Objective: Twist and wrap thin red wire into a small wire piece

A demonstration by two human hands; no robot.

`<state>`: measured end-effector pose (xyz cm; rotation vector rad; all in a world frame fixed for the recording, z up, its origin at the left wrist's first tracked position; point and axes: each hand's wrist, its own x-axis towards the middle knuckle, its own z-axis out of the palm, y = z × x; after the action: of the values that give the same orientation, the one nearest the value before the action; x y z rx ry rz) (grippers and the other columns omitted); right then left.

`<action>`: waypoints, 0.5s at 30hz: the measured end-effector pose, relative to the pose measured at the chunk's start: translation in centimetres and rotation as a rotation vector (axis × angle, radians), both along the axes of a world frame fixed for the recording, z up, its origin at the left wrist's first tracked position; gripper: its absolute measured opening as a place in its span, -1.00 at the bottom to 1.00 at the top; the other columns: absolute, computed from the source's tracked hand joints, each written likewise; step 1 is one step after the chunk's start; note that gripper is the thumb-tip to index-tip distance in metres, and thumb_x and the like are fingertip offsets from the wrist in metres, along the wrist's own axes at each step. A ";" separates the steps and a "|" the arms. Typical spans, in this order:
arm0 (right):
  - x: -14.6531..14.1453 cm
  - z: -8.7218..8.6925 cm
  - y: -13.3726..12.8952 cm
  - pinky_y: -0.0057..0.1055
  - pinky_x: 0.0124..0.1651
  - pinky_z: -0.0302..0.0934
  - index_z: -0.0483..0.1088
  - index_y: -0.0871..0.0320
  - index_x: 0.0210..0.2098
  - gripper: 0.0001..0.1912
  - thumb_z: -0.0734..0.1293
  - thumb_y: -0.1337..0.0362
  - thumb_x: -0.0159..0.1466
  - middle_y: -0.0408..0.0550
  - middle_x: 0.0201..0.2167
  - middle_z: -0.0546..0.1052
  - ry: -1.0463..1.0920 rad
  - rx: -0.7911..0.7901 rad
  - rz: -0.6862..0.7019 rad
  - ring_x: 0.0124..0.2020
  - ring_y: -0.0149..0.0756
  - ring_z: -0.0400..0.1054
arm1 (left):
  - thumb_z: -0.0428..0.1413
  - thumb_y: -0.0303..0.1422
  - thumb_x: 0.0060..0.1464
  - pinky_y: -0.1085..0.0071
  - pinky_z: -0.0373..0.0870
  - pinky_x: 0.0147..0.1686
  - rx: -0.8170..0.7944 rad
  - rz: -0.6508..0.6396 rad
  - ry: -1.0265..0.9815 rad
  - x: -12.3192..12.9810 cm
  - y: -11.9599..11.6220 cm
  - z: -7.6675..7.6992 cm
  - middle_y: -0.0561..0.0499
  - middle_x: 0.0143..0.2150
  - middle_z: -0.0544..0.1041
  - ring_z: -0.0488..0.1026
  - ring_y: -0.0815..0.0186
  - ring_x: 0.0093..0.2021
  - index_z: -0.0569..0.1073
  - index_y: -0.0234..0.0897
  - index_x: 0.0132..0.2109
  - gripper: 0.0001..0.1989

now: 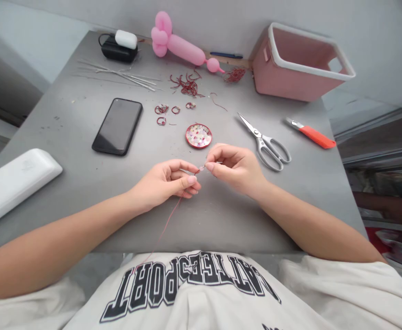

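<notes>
My left hand [173, 181] pinches a thin red cord [169, 219] between thumb and fingers; the cord's long end trails down to my shirt. Close by, my right hand [233, 166] is closed in a pinch on the cord's other end. A small pale bead [201, 168] sits on the cord between the two sets of fingertips. Just beyond the hands lies a round red-rimmed dish [198, 136] full of pale and pink beads. Several small red cord rings [161, 109] lie behind it, with a heap of cut red cord pieces [188, 85] farther back.
Scissors [264, 143] and an orange box cutter [311, 133] lie at right, a phone [117, 127] and white case [18, 185] at left. Toward the back are metal wires [125, 75], a black case [119, 49], a pink balloon [187, 49] and a pink bin [286, 78].
</notes>
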<state>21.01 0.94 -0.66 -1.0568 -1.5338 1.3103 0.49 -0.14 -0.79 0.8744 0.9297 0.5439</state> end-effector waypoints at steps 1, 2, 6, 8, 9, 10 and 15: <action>0.1 0.0 0.0 -0.49 -0.50 0.13 0.41 0.19 -0.50 -0.88 0.41 0.31 0.11 -0.15 -0.51 0.41 0.001 0.001 -0.006 -0.51 -0.50 0.21 | 0.39 -0.18 -0.08 0.36 0.58 -0.27 -0.019 -0.006 0.009 -0.1 0.0 0.0 -0.01 -0.37 0.65 0.59 0.33 -0.38 0.50 -0.29 -0.15 -0.60; 0.1 0.0 0.1 -0.50 -0.51 0.11 0.41 0.19 -0.51 -0.88 0.41 0.31 0.11 -0.15 -0.51 0.40 0.002 0.005 -0.015 -0.52 -0.51 0.19 | 0.40 -0.19 -0.08 0.37 0.58 -0.29 -0.036 -0.007 0.015 -0.2 0.0 -0.1 -0.01 -0.38 0.65 0.59 0.33 -0.40 0.51 -0.30 -0.16 -0.60; 0.7 0.2 0.3 -0.50 -0.53 0.09 0.42 0.19 -0.49 -0.89 0.41 0.32 0.13 -0.14 -0.47 0.39 0.005 0.044 -0.051 -0.52 -0.51 0.19 | 0.40 -0.21 -0.07 0.40 0.56 -0.30 -0.075 -0.007 0.016 -0.5 0.0 -0.1 -0.02 -0.37 0.65 0.58 0.35 -0.41 0.54 -0.30 -0.18 -0.65; 1.1 0.4 0.5 -0.49 -0.50 0.13 0.42 0.18 -0.48 -0.90 0.40 0.33 0.15 -0.13 -0.46 0.40 -0.022 0.073 -0.015 -0.49 -0.49 0.22 | 0.39 -0.22 -0.06 0.43 0.55 -0.31 -0.071 -0.008 0.030 -0.6 -0.1 0.0 0.00 -0.39 0.64 0.57 0.38 -0.42 0.55 -0.30 -0.22 -0.68; 1.3 0.4 0.5 -0.48 -0.47 0.15 0.41 0.18 -0.48 -0.90 0.39 0.35 0.15 -0.12 -0.45 0.40 -0.053 0.092 0.021 -0.47 -0.47 0.24 | 0.39 -0.22 -0.06 0.44 0.55 -0.31 -0.058 -0.005 0.048 -0.6 -0.1 0.1 0.01 -0.40 0.64 0.56 0.39 -0.42 0.55 -0.30 -0.25 -0.70; 1.5 0.5 0.6 -0.47 -0.44 0.17 0.40 0.17 -0.48 -0.90 0.38 0.37 0.16 -0.12 -0.45 0.41 -0.092 0.115 0.060 -0.44 -0.45 0.25 | 0.38 -0.22 -0.05 0.45 0.54 -0.31 -0.039 -0.001 0.073 -0.6 -0.2 0.2 0.01 -0.40 0.64 0.55 0.40 -0.42 0.55 -0.30 -0.27 -0.72; 2.2 0.9 0.8 -0.45 -0.40 0.21 0.37 0.16 -0.47 -0.91 0.35 0.40 0.16 -0.11 -0.42 0.40 -0.252 0.213 0.183 -0.41 -0.42 0.26 | 0.34 -0.23 0.01 0.41 0.52 -0.30 0.074 -0.015 0.217 -0.4 -0.3 0.6 -0.01 -0.40 0.64 0.55 0.37 -0.42 0.55 -0.31 -0.30 -0.76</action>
<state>23.22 1.70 0.19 -0.9909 -1.9519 1.1335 0.09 -0.43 -0.17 1.0210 1.1043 0.4790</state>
